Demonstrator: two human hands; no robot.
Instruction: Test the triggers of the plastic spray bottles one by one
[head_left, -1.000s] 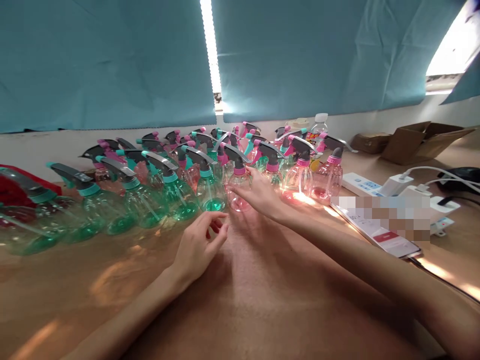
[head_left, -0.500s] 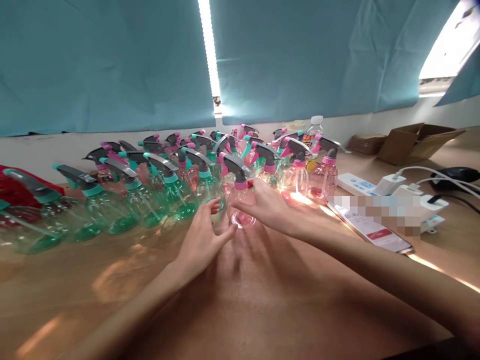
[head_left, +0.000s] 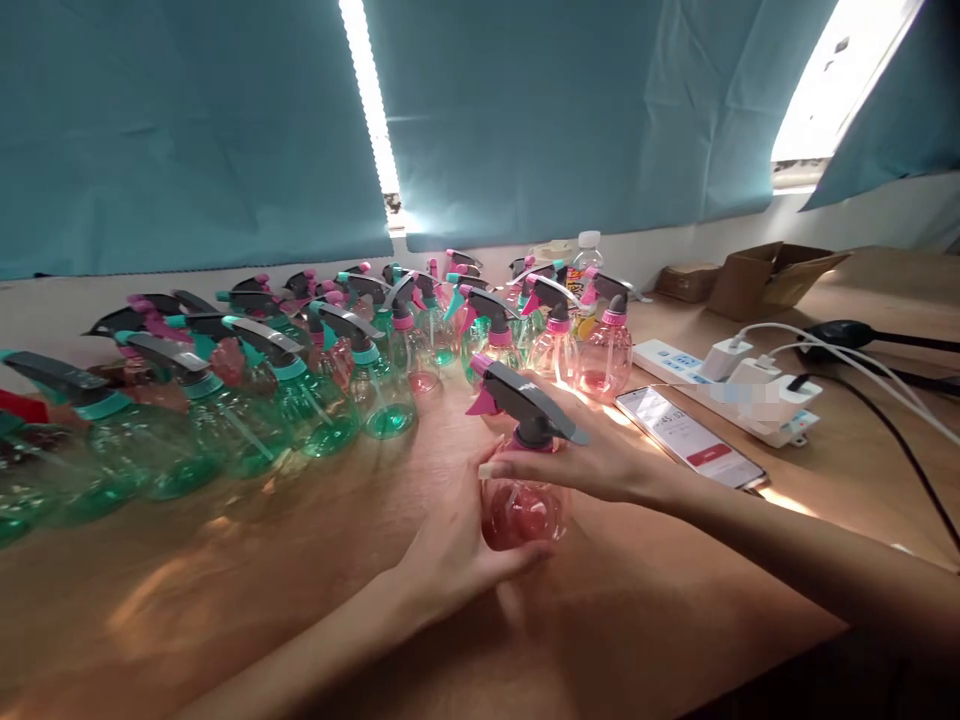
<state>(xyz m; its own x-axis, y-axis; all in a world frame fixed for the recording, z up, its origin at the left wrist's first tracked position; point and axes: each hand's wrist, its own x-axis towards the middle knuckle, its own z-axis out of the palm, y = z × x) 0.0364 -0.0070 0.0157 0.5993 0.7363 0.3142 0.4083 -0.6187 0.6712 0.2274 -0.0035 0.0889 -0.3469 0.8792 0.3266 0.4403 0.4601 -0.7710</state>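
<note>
A clear pink spray bottle (head_left: 527,515) with a grey and pink trigger head is held off its row, close in front of me and slightly tilted. My left hand (head_left: 465,535) is closed round the lower body, its thumb along the near side by the base. From the right, my right hand (head_left: 589,455) wraps the upper body just under the collar, thumb across the front. Its other fingers are hidden behind the bottle. A green spray bottle (head_left: 386,405) stands beyond my left hand, and a pink spray bottle (head_left: 606,350) stands beyond my right.
Several more green and pink spray bottles crowd the back and left of the wooden table (head_left: 315,560). On the right lie a phone (head_left: 694,440) and a white power strip (head_left: 667,365) with plugs and cables. An opened cardboard box (head_left: 772,285) sits farther back.
The pink spray bottle has come out of the row toward me. My left hand has closed on its lower body, and my right hand has moved with it. The view has shifted right.
</note>
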